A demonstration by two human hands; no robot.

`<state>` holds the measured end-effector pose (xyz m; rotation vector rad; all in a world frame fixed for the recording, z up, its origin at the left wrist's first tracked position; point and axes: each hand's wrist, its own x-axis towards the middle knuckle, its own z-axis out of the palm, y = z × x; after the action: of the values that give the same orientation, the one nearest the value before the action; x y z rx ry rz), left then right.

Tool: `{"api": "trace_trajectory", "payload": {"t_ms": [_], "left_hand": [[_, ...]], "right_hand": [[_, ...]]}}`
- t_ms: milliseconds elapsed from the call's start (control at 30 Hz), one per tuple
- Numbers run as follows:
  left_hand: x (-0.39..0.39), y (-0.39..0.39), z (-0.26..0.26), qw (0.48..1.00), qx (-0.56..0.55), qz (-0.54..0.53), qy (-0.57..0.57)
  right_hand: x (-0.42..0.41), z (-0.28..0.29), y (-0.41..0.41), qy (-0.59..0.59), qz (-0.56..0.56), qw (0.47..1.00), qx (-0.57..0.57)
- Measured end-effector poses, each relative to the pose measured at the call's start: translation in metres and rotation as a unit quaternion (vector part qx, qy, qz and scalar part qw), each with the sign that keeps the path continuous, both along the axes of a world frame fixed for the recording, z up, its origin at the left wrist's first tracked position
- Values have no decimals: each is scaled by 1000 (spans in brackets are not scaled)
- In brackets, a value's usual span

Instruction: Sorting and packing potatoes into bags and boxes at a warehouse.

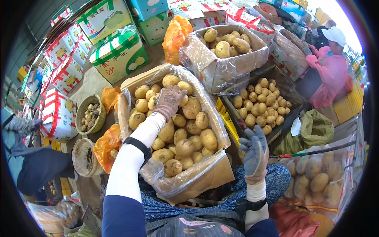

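A plastic-lined cardboard box (pixel 204 174) full of potatoes (pixel 185 147) stands in front of me. My left hand (pixel 169 100), in a knitted work glove, reaches in from the left and rests palm down on potatoes near the far end; whether it grips one cannot be told. My right hand (pixel 255 151), in a glove with a blue-grey palm, is raised to the right of the box, palm up with fingers spread, holding nothing. Just beyond it a dark-lined crate (pixel 234 118) holds many smaller potatoes (pixel 262 103).
Another lined potato box (pixel 225 71) stands beyond, beside an orange mesh bag (pixel 177 32). At left are a basket of small potatoes (pixel 102 118) and a whitish bucket (pixel 80 154). A green sack (pixel 318 127) and bagged potatoes (pixel 319 182) lie right. A person in pink (pixel 331 68) sits at upper right.
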<state>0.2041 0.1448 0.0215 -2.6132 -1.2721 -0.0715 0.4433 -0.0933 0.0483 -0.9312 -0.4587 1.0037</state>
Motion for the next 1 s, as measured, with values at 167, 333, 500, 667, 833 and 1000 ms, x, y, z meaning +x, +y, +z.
{"api": "trace_trajectory", "payload": {"t_ms": [167, 333, 500, 667, 833, 1000], "left_hand": [[-17, -9, 13, 965, -115, 17, -234], [-45, -79, 56, 532, -550, 4, -644], [-51, -157, 92, 529, -568, -17, -631], [-51, -198, 94, 568, -544, -35, -617], [-42, -221, 87, 590, -522, -65, -612], [-11, -243, 90, 802, -347, -137, -466]], "right_hand": [[-7, 1, -17, -12, 35, 997, -75], [-19, 4, -22, 22, 87, 992, -93], [-47, 17, -35, -43, 181, 980, -65], [-65, 40, -56, -40, 234, 971, -37], [-76, 45, -76, -41, 283, 958, 17], [-76, 34, -87, -59, 174, 983, -22]]}}
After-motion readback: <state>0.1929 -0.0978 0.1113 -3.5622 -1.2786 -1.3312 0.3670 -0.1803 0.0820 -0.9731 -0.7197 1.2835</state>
